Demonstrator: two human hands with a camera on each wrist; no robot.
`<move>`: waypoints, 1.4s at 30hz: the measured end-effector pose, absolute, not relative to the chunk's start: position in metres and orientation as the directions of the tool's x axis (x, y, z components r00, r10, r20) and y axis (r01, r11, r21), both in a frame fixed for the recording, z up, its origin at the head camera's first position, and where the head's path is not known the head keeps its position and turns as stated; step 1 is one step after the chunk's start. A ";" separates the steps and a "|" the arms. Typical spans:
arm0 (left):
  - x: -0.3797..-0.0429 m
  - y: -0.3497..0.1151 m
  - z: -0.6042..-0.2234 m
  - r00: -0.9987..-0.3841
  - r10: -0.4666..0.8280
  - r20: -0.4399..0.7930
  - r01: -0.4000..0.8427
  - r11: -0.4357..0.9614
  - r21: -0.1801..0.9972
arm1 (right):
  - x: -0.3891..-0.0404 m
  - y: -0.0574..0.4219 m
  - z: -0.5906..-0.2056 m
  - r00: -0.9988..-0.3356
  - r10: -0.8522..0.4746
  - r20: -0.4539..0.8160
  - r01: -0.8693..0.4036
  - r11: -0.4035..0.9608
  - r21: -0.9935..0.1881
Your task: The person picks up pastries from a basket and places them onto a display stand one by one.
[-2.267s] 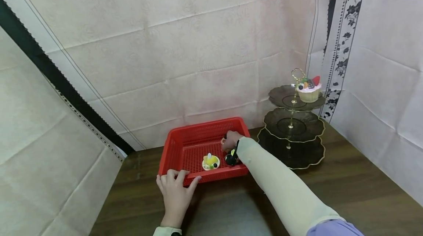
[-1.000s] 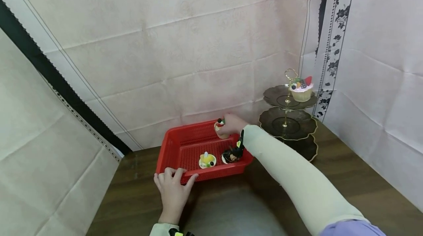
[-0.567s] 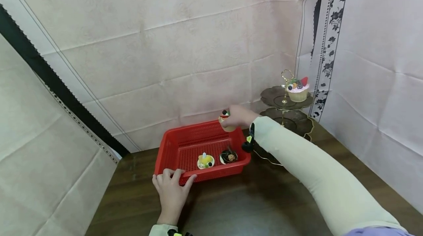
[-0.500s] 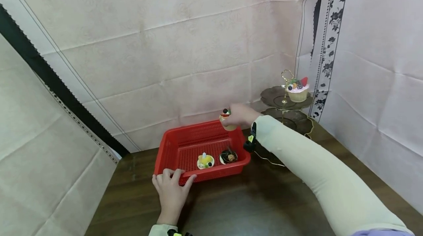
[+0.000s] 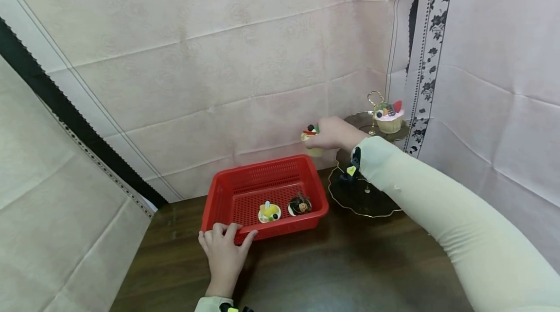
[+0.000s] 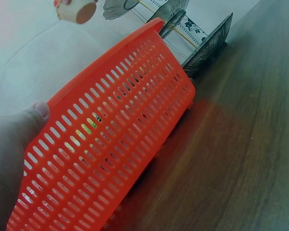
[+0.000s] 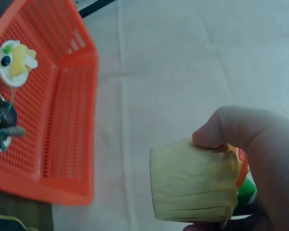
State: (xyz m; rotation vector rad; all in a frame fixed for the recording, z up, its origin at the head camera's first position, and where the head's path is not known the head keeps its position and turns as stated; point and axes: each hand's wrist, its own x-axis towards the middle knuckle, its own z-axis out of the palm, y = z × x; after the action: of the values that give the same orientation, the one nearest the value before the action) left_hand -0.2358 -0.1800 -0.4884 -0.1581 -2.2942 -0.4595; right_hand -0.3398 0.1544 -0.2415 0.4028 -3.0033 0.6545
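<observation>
Right hand (image 5: 334, 133) held cupcake (image 7: 195, 183) aloft, fingers curled round it, near basket (image 5: 284, 228) at 1 o'clock; left hand (image 5: 224, 257), fingers part spread, gripped basket rim at 7 o'clock.

left hand (image 5: 224, 256): low, gripping | right hand (image 5: 336, 133): raised, gripping

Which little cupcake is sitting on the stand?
The pink-frosted cupcake, at the top of the stand. The yellow-topped cupcake and dark-topped cupcake are in the red basket; the right hand holds the fourth cupcake.
</observation>
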 end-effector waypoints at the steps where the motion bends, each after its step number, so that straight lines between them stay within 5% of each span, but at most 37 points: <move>1: -0.236 -0.180 -0.489 -0.694 -0.031 0.720 0.249 0.927 0.280 | -0.339 0.158 -0.239 -0.967 -0.234 0.099 -0.254 0.880 -0.402; 19: -0.239 -0.180 -0.489 -0.682 -0.018 0.731 0.259 0.929 0.265 | -0.319 0.223 -0.212 -0.980 -0.101 0.174 -0.154 0.933 -0.326; 42: -0.239 -0.180 -0.491 -0.682 -0.017 0.731 0.258 0.930 0.261 | -0.326 0.244 -0.224 -0.991 0.017 0.132 -0.026 0.947 -0.320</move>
State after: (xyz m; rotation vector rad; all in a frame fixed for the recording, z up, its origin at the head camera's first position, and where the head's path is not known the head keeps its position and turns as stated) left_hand -0.2386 -0.1803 -0.4912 -0.1700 -2.2845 -0.4428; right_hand -0.3265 0.2435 -0.2238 0.0064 -2.9682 0.4901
